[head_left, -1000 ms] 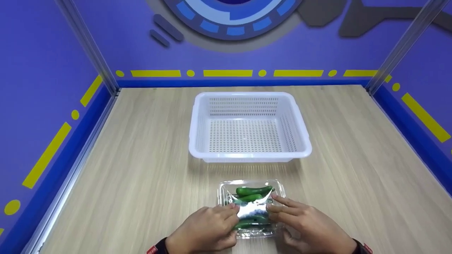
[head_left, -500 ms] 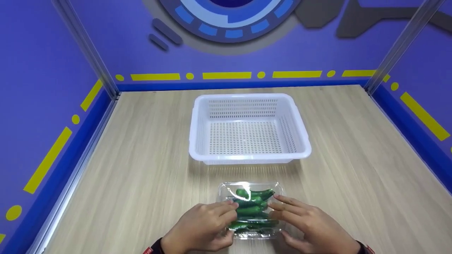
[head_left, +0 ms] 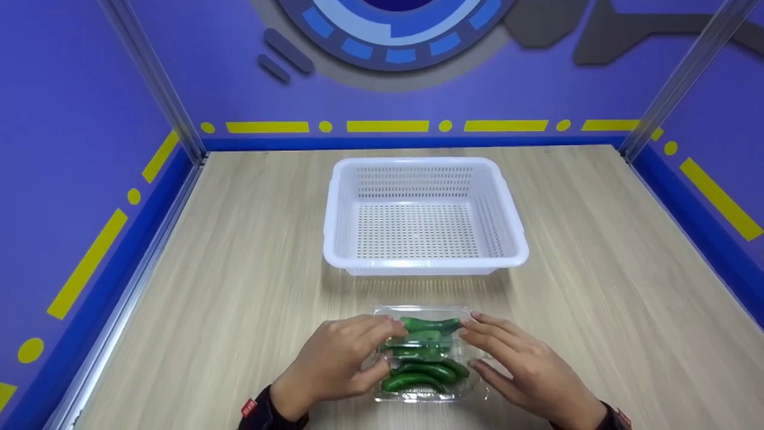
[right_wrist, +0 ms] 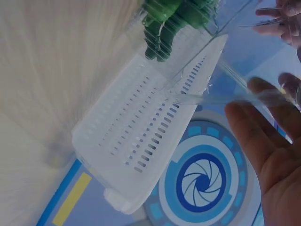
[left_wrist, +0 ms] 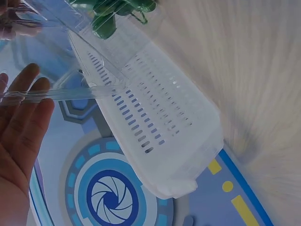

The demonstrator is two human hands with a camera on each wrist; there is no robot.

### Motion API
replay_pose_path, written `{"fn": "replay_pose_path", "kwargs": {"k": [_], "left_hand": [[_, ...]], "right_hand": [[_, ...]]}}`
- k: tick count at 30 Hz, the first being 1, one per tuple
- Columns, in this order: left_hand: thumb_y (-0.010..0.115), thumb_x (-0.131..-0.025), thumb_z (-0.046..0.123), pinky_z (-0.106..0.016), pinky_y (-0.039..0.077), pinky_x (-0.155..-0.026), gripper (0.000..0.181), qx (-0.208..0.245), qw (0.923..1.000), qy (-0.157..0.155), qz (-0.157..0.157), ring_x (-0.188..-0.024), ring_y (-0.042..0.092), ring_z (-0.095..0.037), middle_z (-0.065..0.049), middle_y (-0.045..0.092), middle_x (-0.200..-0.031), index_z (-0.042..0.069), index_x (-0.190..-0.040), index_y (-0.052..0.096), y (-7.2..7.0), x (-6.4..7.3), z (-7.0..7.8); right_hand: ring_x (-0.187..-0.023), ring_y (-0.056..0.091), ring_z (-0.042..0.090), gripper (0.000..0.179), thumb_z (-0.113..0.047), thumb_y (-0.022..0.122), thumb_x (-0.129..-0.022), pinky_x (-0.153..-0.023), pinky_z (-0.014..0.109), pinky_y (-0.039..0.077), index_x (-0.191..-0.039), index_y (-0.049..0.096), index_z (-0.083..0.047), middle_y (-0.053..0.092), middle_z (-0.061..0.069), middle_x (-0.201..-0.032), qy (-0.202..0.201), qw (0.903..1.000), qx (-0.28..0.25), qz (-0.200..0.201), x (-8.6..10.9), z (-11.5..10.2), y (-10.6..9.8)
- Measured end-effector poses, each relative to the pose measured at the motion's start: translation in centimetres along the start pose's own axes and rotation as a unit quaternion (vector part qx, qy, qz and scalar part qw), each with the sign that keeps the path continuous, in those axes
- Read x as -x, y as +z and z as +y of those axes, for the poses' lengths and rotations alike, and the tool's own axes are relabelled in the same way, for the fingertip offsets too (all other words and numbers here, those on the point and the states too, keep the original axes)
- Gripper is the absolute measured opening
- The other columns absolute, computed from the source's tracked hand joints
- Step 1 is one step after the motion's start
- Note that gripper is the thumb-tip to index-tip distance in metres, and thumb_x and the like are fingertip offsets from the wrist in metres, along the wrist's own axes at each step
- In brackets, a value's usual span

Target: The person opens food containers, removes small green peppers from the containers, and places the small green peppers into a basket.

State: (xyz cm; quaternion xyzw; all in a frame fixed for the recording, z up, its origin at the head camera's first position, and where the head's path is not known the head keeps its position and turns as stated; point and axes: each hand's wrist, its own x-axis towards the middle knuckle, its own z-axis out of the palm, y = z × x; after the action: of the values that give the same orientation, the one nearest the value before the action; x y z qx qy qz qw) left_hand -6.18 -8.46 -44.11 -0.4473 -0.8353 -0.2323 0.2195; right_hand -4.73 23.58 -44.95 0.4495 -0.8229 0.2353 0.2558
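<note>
A clear plastic clamshell box (head_left: 412, 397) lies on the table near its front edge. Several green peppers (head_left: 418, 381) fill it. Its hinged lid (head_left: 425, 344) is raised at the near side and tilts up; the lid's rim (left_wrist: 70, 93) crosses the fingers in the left wrist view. On the left, my left hand (head_left: 340, 355) touches the lid with extended fingers, its thumb by the near corner. My right hand (head_left: 525, 361) touches the lid's right side with nearly straight fingers (right_wrist: 251, 134). The exact contact at the rim is hard to make out through the clear plastic.
A white perforated plastic basket (head_left: 425, 264) stands on the wood-grain table (head_left: 250, 257) just beyond the box, with nothing in it. Blue printed panels (head_left: 382, 101) enclose the table at the back and both sides.
The lid's near edge has come up and away, so the nearest peppers show uncovered by it. Both hands have shifted slightly forward and up with the lid. The basket stays put.
</note>
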Motion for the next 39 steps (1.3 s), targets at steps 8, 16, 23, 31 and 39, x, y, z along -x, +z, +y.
{"fn": "replay_pose_path", "kwargs": {"k": [8,16,23,31,39], "left_hand": [[0.073,-0.086,0.018,-0.024,0.057,-0.079,0.041,0.020,0.9986,-0.042,0.025,-0.106,0.071,-0.010,0.006,0.072,-0.120,0.019,-0.126,0.065,-0.5,-1.1,-1.1],[0.074,-0.089,0.025,-0.027,0.056,-0.074,0.074,0.035,0.9948,-0.093,0.023,-0.099,0.068,-0.012,0.003,0.058,-0.145,0.019,-0.155,0.040,-0.2,-1.5,-2.0],[0.073,-0.091,0.030,-0.034,0.056,-0.082,0.085,0.073,0.9861,-0.149,-0.008,-0.093,0.067,-0.016,0.000,0.057,-0.147,0.024,-0.161,0.025,0.0,-1.3,-2.9],[0.069,-0.094,0.037,-0.041,0.055,-0.084,0.095,0.092,0.9656,-0.233,-0.070,-0.112,0.066,-0.018,-0.001,0.058,-0.144,0.029,-0.165,0.006,0.6,0.3,-3.5],[0.068,-0.095,0.038,-0.041,0.054,-0.089,0.097,0.114,0.9485,-0.273,-0.113,-0.115,0.065,-0.016,0.002,0.056,-0.143,0.028,-0.165,0.002,1.2,1.6,-3.9]], "right_hand": [[-0.109,0.070,0.032,0.038,-0.022,0.059,-0.103,-0.105,0.020,0.045,-0.127,0.067,0.006,0.067,0.024,-0.127,-0.006,0.9921,0.003,0.125,-1.7,0.1,0.0],[-0.131,0.057,0.034,0.055,-0.030,0.060,-0.099,-0.113,0.021,0.037,-0.139,0.056,0.008,0.052,0.029,-0.146,0.042,0.9942,-0.013,0.099,-1.8,0.5,0.2],[-0.144,0.044,0.031,0.071,-0.034,0.062,-0.097,-0.118,0.023,0.030,-0.153,0.040,0.004,0.038,0.024,-0.159,0.088,0.9939,-0.037,0.056,-1.6,1.0,0.7],[-0.150,0.034,0.030,0.088,-0.025,0.076,-0.087,-0.117,0.022,0.031,-0.157,0.030,0.002,0.023,0.022,-0.165,0.133,0.9903,-0.037,0.016,-1.4,1.3,1.3],[-0.151,0.030,0.033,0.100,-0.022,0.082,-0.082,-0.104,0.045,0.046,-0.162,0.024,-0.006,0.015,0.017,-0.168,0.189,0.9814,-0.031,-0.019,-1.0,1.4,2.1]]}}
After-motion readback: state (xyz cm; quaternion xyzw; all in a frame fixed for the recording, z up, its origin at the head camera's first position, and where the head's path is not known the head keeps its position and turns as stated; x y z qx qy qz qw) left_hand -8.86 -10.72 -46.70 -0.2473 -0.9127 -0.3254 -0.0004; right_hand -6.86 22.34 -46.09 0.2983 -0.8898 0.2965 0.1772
